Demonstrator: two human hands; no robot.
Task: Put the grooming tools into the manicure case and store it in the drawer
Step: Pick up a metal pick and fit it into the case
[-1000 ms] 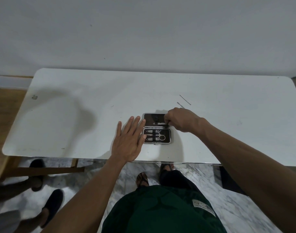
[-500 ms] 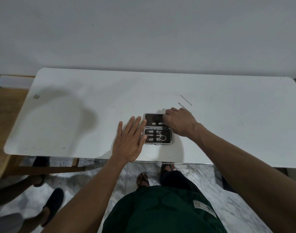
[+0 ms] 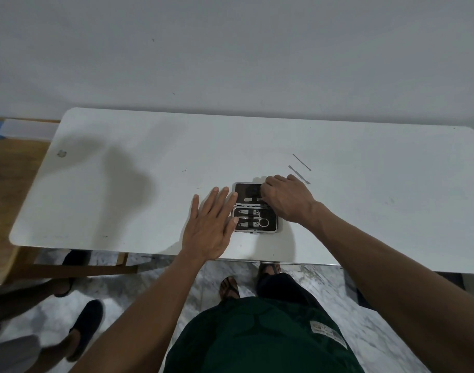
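From the head view, the case [image 3: 254,207] lies open on the white table [image 3: 122,184], near its front edge, both dark halves facing up. The left hand [image 3: 210,227] lies flat with fingers spread, its fingertips touching the case's left edge to steady it. The right hand [image 3: 285,200] is curled over the far half, its fingertips pinching a thin tool [image 3: 253,199] into place there; how firm the pinch is cannot be told. The near half already holds clippers and scissors [image 3: 258,222] under straps. Two slim picks [image 3: 300,168] lie loose on the table just beyond the right hand. The likely trouble: the light case could skid on the smooth, glossy table if the left hand lifts, or the tool could miss its strap and roll out. The picks are thin, round metal, easy to nudge away and hard to lift from a flat surface. The case looks rigid, with a metal rim and a soft dark lining.
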